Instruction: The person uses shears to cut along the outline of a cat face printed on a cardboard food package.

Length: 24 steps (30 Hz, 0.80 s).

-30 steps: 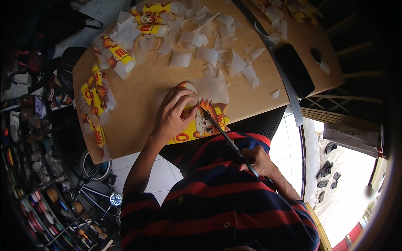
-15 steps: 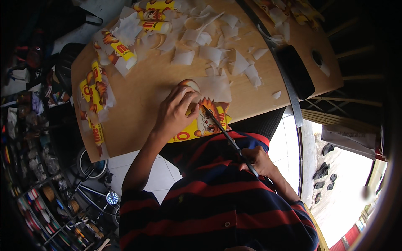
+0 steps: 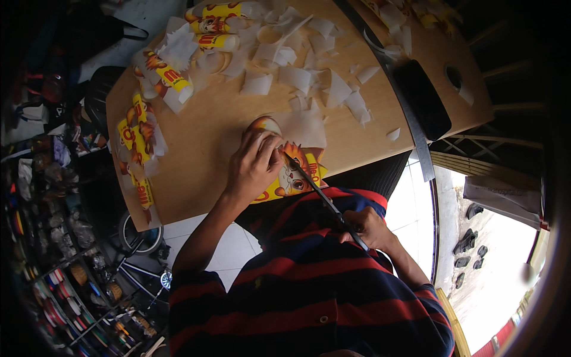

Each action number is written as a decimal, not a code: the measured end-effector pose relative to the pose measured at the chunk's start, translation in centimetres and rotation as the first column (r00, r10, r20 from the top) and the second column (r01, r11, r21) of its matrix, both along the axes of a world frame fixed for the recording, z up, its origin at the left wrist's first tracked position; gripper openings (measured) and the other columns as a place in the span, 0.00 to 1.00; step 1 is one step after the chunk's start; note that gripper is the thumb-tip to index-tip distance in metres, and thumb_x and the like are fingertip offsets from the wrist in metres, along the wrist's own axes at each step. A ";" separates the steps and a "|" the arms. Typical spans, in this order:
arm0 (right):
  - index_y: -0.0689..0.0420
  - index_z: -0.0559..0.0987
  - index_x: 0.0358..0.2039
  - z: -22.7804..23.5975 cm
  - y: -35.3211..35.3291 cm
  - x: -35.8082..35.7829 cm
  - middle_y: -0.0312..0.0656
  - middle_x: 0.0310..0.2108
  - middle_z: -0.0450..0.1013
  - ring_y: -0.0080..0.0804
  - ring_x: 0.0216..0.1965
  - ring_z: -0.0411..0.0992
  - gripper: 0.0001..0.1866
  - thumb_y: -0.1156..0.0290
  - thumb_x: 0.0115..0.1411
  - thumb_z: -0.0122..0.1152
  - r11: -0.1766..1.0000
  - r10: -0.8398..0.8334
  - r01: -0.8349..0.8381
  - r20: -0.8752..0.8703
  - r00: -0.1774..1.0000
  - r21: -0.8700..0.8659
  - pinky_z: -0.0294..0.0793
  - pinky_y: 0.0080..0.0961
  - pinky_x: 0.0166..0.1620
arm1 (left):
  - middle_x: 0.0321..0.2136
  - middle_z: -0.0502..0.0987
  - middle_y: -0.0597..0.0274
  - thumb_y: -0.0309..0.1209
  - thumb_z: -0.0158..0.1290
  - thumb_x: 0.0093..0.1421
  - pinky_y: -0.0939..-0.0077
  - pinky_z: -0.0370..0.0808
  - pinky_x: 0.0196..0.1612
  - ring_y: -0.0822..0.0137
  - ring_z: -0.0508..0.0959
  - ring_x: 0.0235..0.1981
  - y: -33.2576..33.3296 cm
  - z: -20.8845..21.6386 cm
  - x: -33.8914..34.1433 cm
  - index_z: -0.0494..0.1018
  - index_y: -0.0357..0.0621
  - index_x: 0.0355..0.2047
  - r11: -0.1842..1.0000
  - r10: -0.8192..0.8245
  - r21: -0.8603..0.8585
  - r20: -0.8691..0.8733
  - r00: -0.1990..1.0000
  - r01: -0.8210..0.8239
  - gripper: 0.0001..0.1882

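A yellow sticker sheet (image 3: 295, 179) with an orange cartoon cat lies at the table's near edge, pale translucent backing paper (image 3: 306, 131) spreading beyond it. My left hand (image 3: 256, 163) rests over its left part, fingers bent and pinched at the cat's edge. A curled, printed end (image 3: 264, 124) of the sheet rises past those fingers. Held in my right hand (image 3: 367, 228) is a long, thin dark tool (image 3: 324, 199) with a pointed tip; its exact kind is unclear. The tip meets the sticker beside my left fingertips.
Cut yellow stickers (image 3: 138, 128) line the table's left side, and rolled ones (image 3: 217, 41) lie at the back. Scraps of backing paper (image 3: 294, 77) are strewn across the far middle. To the right are a long metal ruler (image 3: 421, 156) and a black phone-like slab (image 3: 423, 98).
My left hand's fingers have closed in slightly around the sheet near the tool's tip. The right hand and tool hold nearly the same place. The whole view has shifted a little.
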State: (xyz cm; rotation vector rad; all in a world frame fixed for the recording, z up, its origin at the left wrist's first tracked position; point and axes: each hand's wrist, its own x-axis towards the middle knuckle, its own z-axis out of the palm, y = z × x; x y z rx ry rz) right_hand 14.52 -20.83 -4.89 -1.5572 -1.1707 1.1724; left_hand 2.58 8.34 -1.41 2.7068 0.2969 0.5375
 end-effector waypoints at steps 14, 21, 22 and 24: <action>0.59 0.76 0.22 -0.3 0.2 1.0 0.44 0.10 0.65 0.47 0.16 0.70 0.30 0.40 0.50 0.69 0.998 0.041 -0.038 0.057 0.998 -0.056 0.65 0.37 0.22 | 0.37 0.73 0.57 0.20 0.57 0.55 0.60 0.73 0.43 0.54 0.74 0.40 1.7 0.5 -0.7 0.72 0.40 0.34 0.994 -0.087 0.051 -0.106 0.991 0.092 0.07; 0.59 0.75 0.21 1.4 1.1 1.7 0.42 0.10 0.66 0.48 0.17 0.71 0.32 0.38 0.49 0.69 0.995 0.068 -0.053 0.187 0.980 -0.086 0.67 0.38 0.23 | 0.37 0.72 0.55 0.20 0.54 0.58 0.59 0.72 0.43 0.52 0.73 0.40 2.3 0.0 -0.9 0.71 0.38 0.35 0.992 -0.109 -0.071 -0.098 0.989 0.102 0.05; 0.59 0.75 0.21 1.4 1.1 1.7 0.42 0.10 0.66 0.48 0.17 0.71 0.32 0.38 0.49 0.69 0.995 0.069 -0.052 0.198 0.978 -0.088 0.67 0.38 0.23 | 0.37 0.72 0.54 0.20 0.54 0.59 0.59 0.72 0.43 0.50 0.73 0.40 2.2 0.1 -0.9 0.71 0.37 0.36 0.991 -0.108 -0.092 -0.101 0.989 0.099 0.05; 0.59 0.75 0.21 1.7 1.2 1.8 0.42 0.10 0.66 0.48 0.17 0.71 0.32 0.38 0.49 0.68 0.993 0.074 -0.052 0.230 0.970 -0.104 0.68 0.38 0.24 | 0.37 0.72 0.53 0.20 0.54 0.59 0.59 0.72 0.43 0.50 0.73 0.39 2.2 0.2 -0.8 0.71 0.37 0.36 0.989 -0.112 -0.103 -0.089 0.990 0.102 0.05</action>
